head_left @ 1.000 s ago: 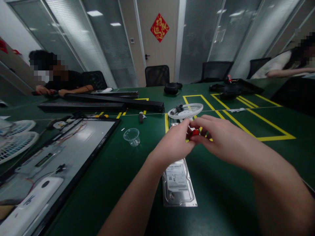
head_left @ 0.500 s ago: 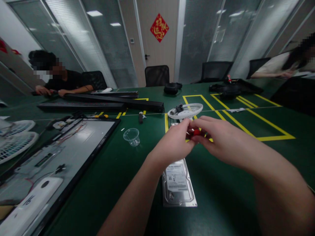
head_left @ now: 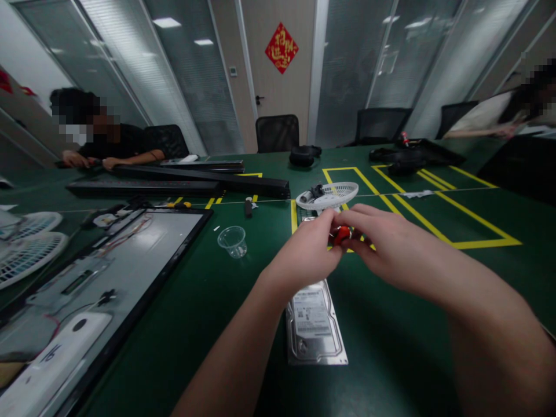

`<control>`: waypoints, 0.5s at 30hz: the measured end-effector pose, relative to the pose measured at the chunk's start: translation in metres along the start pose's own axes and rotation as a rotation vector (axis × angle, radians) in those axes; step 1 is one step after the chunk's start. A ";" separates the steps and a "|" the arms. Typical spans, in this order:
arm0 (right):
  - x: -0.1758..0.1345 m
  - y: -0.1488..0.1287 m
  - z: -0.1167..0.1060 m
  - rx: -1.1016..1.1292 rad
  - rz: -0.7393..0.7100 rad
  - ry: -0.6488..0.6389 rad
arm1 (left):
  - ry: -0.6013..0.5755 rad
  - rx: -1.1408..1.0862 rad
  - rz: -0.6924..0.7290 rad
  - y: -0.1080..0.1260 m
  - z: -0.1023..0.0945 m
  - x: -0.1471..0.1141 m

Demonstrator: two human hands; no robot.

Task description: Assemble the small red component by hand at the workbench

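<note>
Both my hands meet above the table, fingertips curled together round a small rounded red object. My left hand is closed on its left side, thumb and fingers pinching. From the right, my right hand grips it with bent fingers. Most of the object is covered, so its kind is unclear. Below my hands a silver hard disk drive lies label up on the green table, its far end partly hidden by my left hand. Just beyond my fingers sits a white fan grille with dark parts in it.
A clear plastic cup stands left of my hands. Farther left lies an opened display panel with a white numbered case on it. Long black bars lie farther back. Co-workers sit at the far left and far right.
The red object has turned or shifted slightly between my fingers, and more of it shows. My hands have stayed in almost the same place.
</note>
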State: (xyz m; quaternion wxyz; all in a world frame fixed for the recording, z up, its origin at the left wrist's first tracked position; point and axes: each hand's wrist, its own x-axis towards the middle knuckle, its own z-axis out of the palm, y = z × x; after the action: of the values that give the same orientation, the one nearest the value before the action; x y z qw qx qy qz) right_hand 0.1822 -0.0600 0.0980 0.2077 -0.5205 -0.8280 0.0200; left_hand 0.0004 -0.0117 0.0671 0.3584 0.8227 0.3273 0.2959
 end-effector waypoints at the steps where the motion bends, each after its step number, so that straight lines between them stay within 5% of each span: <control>1: 0.000 0.000 0.000 0.010 -0.020 0.005 | 0.002 0.010 -0.006 0.000 0.000 0.000; 10: 0.003 0.003 0.001 -0.048 0.095 -0.028 | -0.014 0.009 0.007 0.001 0.001 0.001; 15: 0.000 -0.001 -0.001 -0.014 -0.043 0.031 | -0.008 -0.012 -0.016 0.001 0.000 0.000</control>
State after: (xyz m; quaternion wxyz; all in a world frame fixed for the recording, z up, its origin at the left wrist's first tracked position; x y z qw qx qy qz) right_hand 0.1818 -0.0602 0.0991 0.2173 -0.5043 -0.8358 0.0019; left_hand 0.0007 -0.0121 0.0681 0.3670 0.8191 0.3308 0.2916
